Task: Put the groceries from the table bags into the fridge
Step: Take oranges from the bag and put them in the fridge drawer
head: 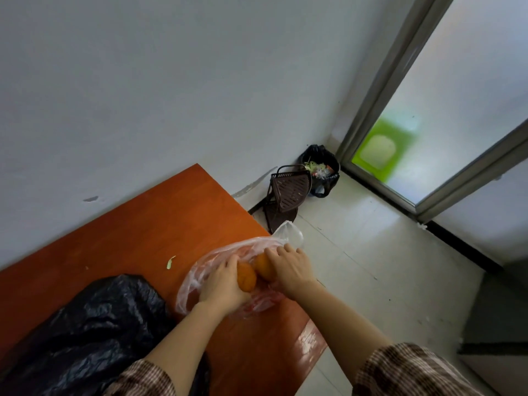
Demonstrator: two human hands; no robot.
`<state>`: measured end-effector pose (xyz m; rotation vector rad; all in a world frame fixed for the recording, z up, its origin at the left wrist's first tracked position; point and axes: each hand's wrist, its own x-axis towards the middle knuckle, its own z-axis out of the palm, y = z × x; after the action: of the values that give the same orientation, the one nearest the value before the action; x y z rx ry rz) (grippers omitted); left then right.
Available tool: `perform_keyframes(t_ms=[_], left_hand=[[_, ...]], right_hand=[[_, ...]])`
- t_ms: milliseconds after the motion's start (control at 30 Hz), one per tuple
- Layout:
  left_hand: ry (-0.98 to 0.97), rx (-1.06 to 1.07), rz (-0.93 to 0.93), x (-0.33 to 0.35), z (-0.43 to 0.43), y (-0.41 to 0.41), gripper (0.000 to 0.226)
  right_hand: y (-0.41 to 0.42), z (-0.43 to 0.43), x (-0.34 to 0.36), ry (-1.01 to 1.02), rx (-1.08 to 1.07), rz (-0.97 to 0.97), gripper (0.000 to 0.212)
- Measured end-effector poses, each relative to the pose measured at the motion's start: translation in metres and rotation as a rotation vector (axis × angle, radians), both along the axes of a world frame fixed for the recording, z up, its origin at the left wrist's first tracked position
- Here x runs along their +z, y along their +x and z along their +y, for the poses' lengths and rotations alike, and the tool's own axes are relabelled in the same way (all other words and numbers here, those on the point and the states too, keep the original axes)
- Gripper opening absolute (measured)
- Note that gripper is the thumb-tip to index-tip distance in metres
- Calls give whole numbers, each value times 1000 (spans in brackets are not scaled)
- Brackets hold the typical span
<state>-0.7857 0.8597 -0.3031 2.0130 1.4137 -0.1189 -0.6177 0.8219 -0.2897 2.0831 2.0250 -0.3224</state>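
At lower centre of the frame, near the right edge of the table (171,218): a clear plastic bag (191,281) lies crumpled and open, its far end hanging just past the table corner.

Room: bare tabletop stretches from the bag toward the wall (143,81) at upper left. Table's right edge drops to pale tiled floor (371,252), open across to the sliding door (428,124) at right.

Left hand (221,284): fingers curled round an orange (246,277), gripping it from the left side, over the bag. Right hand (288,270): fingers bent over the top of a second orange (263,265), holding it. The two fruits touch each other between the hands. Fingertips on the undersides are hidden.

Materials: table is glossy red-orange wood grain, flat, straight-edged. Clear bag is thin, wrinkled film with reddish print. Oranges are round with dimpled skin. A black plastic bag (94,324), creased and shiny, bulks at lower left, near the left forearm. A small pale green scrap (170,262) lies on the wood left of the clear bag. Both sleeves are brown check fabric.

Upper centre-right, floor corner: a dark brown slotted corner rack (288,187) beside a black-lined bin (323,164) holding scraps.
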Motion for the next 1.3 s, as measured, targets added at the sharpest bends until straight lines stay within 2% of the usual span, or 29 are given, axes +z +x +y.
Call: perform_keyframes(t_ms=[100, 200, 267, 367, 467, 600, 767, 1067, 1300], left_hand=[[-62, 0, 56, 8, 6, -14, 91], [-160, 55, 29, 21, 6, -26, 77], [-246, 98, -39, 34, 4, -27, 69], [-274, 130, -170, 60, -3, -19, 69], [-233, 136, -272, 86, -16, -4, 72], [0, 65, -283, 108, -45, 31, 80], [138, -72, -358, 140, -118, 111, 74], [154, -333, -595, 194, -338, 286, 82], [168, -658, -786, 254, -482, 418, 81]], right_hand=[[0, -19, 6, 18, -120, 186, 75], [1, -39, 15, 9, -259, 405, 83], [3, -50, 24, 30, -353, 581, 80], [8, -65, 44, 100, -467, 800, 63], [21, -82, 67, 187, -535, 904, 60], [52, -122, 98, 323, -583, 917, 59], [112, -219, 137, 506, -682, 882, 56], [232, -477, 191, 741, -920, 709, 59], [317, -647, 248, 955, -1094, 541, 56]])
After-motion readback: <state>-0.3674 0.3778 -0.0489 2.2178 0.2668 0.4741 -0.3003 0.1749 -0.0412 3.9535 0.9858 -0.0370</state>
